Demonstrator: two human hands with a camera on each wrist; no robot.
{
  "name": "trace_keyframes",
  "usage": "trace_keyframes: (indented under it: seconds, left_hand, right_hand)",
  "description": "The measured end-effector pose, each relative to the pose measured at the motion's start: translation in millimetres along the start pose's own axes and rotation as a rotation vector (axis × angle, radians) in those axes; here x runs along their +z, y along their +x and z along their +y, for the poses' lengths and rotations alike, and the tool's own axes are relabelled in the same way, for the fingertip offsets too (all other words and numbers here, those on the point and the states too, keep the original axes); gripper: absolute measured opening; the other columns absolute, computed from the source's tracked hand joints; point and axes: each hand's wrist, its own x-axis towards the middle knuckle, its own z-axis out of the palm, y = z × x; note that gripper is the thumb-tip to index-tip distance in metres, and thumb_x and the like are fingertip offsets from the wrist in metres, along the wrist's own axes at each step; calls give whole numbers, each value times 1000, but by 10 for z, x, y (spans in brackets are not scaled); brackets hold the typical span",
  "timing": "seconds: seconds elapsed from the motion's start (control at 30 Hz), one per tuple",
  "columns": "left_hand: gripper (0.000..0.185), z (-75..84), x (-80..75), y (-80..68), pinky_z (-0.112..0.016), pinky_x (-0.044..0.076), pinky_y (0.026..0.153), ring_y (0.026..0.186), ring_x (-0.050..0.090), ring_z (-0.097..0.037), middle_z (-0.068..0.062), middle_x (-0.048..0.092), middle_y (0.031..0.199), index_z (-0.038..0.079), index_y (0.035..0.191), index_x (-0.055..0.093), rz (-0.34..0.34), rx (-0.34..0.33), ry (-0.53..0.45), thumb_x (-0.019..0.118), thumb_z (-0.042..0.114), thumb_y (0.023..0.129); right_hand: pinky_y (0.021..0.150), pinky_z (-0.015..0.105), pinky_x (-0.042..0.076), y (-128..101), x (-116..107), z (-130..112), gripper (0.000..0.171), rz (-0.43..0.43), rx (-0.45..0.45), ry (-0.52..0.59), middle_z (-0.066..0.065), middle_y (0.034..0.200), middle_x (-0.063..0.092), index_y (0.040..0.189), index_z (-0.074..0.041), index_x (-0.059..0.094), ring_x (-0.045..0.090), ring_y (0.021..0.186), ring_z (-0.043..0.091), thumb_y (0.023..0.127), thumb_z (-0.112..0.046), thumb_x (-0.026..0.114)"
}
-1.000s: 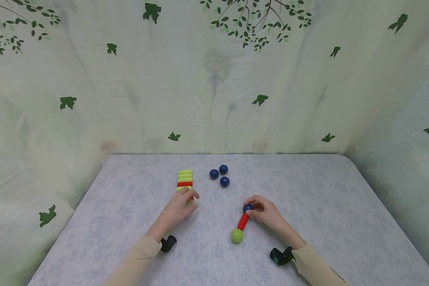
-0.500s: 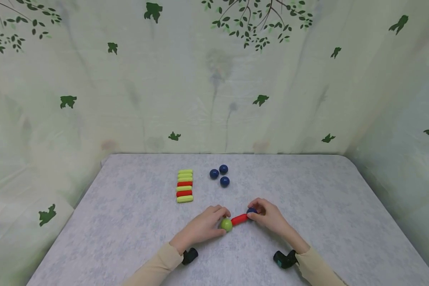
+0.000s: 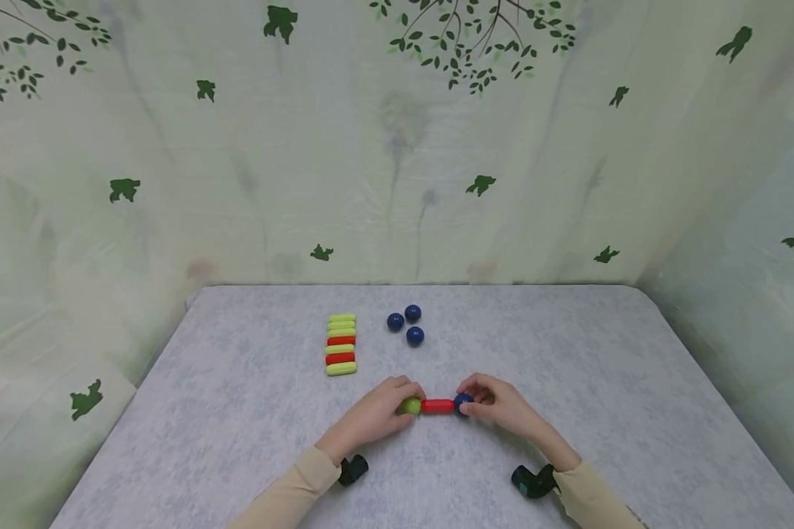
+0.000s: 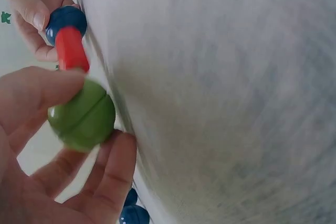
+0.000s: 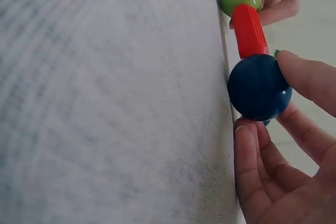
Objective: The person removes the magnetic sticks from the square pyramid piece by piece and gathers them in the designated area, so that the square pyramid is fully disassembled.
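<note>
A red rod (image 3: 437, 405) joins a green ball (image 4: 84, 116) at its left end to a blue ball (image 5: 260, 87) at its right end. My left hand (image 3: 380, 411) holds the green ball between thumb and curled fingers. On the other end, my right hand (image 3: 506, 410) grips the blue ball, thumb on one side and fingertips on the other. The joined piece lies level from left to right, close over the table. In the right wrist view the ridged side of the rod (image 5: 249, 32) shows between the two balls.
Behind the left hand lies a column of short yellow-green rods (image 3: 340, 369) and red rods (image 3: 340, 358). Three loose blue balls (image 3: 415, 336) sit to the right of it. The grey table (image 3: 602, 353) ends at a leaf-printed curtain (image 3: 344, 147).
My left hand has come from the rod column to the green ball and taken hold of it. The joined piece has turned from slanting toward me to lying level. The right hand kept its grip.
</note>
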Motion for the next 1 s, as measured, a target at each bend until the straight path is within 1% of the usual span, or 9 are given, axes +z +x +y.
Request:
trace_keyframes:
  seconds: [0.1, 0.17, 0.33, 0.43, 0.53, 0.63, 0.73, 0.87, 1.0]
  left_hand:
    - [23, -19, -4, 1, -33, 47, 88, 99, 51, -14, 3, 57, 112, 18, 114, 65, 38, 6, -41, 63, 12, 92]
    - [27, -45, -17, 21, -33, 47, 87, 99, 52, -14, 1, 58, 114, 15, 119, 63, 73, -16, -102, 63, 11, 92]
    - [32, -186, -83, 184, -31, 49, 76, 88, 53, -16, -3, 61, 106, 6, 117, 59, 231, -114, -231, 67, 3, 87]
    - [30, -284, -122, 325, -32, 49, 74, 85, 54, -19, -7, 59, 102, 4, 112, 61, 333, -178, -242, 70, 0, 83]
    - [29, -351, -151, 461, -34, 49, 76, 86, 53, -22, -10, 56, 103, 4, 110, 63, 397, -256, -230, 70, -1, 82]
    - [30, -396, -172, 580, -37, 49, 80, 89, 52, -24, -12, 55, 103, 3, 112, 63, 422, -322, -213, 69, -1, 83]
    - [29, -432, -178, 671, -38, 47, 85, 93, 53, -24, -12, 55, 105, 3, 114, 62, 426, -364, -202, 68, 2, 86]
    - [29, -440, -177, 734, -37, 47, 86, 95, 54, -23, -12, 55, 109, 5, 116, 61, 426, -377, -192, 68, 6, 87]
    - [30, -369, -175, 700, -39, 47, 86, 100, 51, -26, -11, 51, 113, 8, 115, 60, 444, -355, -167, 69, 8, 87]
  right_hand:
    - [70, 28, 46, -5, -6, 6, 25, -10, -2, -2, 3, 94, 58, 111, -6, 63, 54, 81, 19, 90, -19, 68]
    - [69, 27, 46, -4, -11, 14, 25, -12, -2, -10, 2, 93, 58, 110, -7, 64, 54, 80, 18, 90, -21, 68]
    - [70, 27, 46, -1, -20, 37, 25, -16, -1, -27, 2, 93, 58, 110, -7, 64, 54, 81, 18, 90, -22, 68]
    - [71, 27, 47, 0, -21, 30, 27, -28, 3, -17, 3, 95, 58, 111, -7, 63, 54, 82, 18, 90, -23, 67]
    - [71, 28, 46, 9, -17, 30, 27, -34, 19, -12, 4, 95, 58, 111, -7, 63, 54, 82, 19, 90, -24, 67]
    - [72, 27, 47, 20, -13, 36, 27, -31, 34, -17, 3, 96, 58, 111, -7, 63, 54, 83, 19, 91, -24, 67]
    - [72, 27, 47, 22, -7, 32, 26, -26, 46, -17, 2, 96, 59, 111, -8, 64, 54, 84, 18, 90, -24, 68]
    - [70, 26, 46, 12, -7, 18, 25, -19, 40, -7, 2, 95, 59, 112, -7, 63, 53, 82, 18, 91, -21, 67]
    - [68, 27, 46, -1, -17, 3, 25, -19, 24, 15, 3, 93, 59, 112, -5, 63, 53, 81, 19, 91, -18, 67]
